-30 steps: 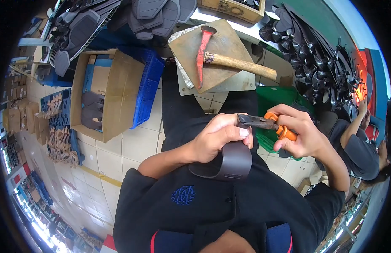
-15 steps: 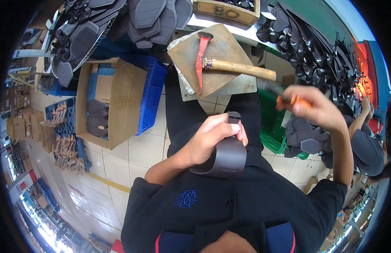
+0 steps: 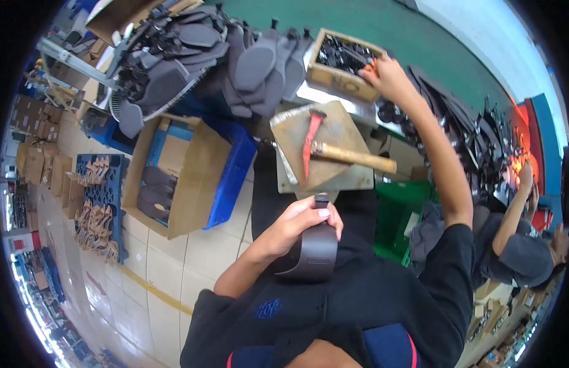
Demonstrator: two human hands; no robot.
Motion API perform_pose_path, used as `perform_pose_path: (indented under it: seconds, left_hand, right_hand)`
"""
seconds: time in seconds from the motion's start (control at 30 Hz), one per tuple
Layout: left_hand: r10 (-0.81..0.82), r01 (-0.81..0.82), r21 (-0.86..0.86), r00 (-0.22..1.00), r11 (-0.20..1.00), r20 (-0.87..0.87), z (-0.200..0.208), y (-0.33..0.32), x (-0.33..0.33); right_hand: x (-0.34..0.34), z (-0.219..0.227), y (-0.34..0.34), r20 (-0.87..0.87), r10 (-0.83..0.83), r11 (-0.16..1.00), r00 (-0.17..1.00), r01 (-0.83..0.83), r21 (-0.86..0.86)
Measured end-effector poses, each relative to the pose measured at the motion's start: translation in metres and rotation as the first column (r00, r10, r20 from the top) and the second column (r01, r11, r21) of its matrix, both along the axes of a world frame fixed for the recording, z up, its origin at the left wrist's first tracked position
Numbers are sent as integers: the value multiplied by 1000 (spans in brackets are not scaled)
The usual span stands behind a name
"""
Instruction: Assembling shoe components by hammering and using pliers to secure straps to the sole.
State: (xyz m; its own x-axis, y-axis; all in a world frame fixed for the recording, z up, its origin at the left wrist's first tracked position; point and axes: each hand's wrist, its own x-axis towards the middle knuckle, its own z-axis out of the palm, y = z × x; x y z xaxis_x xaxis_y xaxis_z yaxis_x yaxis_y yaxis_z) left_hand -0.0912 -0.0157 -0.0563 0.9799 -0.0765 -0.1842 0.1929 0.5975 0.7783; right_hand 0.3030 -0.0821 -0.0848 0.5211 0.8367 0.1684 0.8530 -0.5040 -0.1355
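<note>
In my left hand [image 3: 303, 228], in front of my chest, is a dark, smoothly curved shoe sole [image 3: 318, 253]. Its narrow block-like tip [image 3: 321, 200] points up between my closed fingers. My right arm is stretched far forward. At its end my right hand [image 3: 386, 78] is closed round an orange-handled tool [image 3: 371, 66], over a wooden box [image 3: 341, 78] of small black parts. The tool's working end is hard to make out among those parts. Between me and the bench, a hammer [image 3: 352, 157] with a red head and wooden handle lies on a square board [image 3: 336, 126].
Grey soles [image 3: 257, 67] lie piled at the back left. Glossy black heeled pieces [image 3: 475, 153] fill the right side. A cardboard box [image 3: 192, 178] inside a blue crate [image 3: 235, 178] stands left, a green crate [image 3: 392, 227] right. Another person [image 3: 518, 248] works at far right.
My right hand has swung forward and left with the orange-handled tool, from beside the hammer's handle to the wooden box. My left hand keeps its hold on the sole. The whole view has shifted.
</note>
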Motion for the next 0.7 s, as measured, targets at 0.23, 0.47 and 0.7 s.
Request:
perform_pose_path:
  seconds: [0.23,0.47,0.7]
  left_hand:
    - [167,-639,597,738,485,654,20,102,40]
    - [15,-664,655,698,-360,716,58,276,188]
    - [212,96,762,976,-641,55,-57,255,244]
  right_hand:
    - [-80,17,-73,235,-115,926,965,19,377]
    - [-156,-19,-170,-236,-330,730,914,406,550]
    - [-177,29,-273,-251,-670,346,699,593,727]
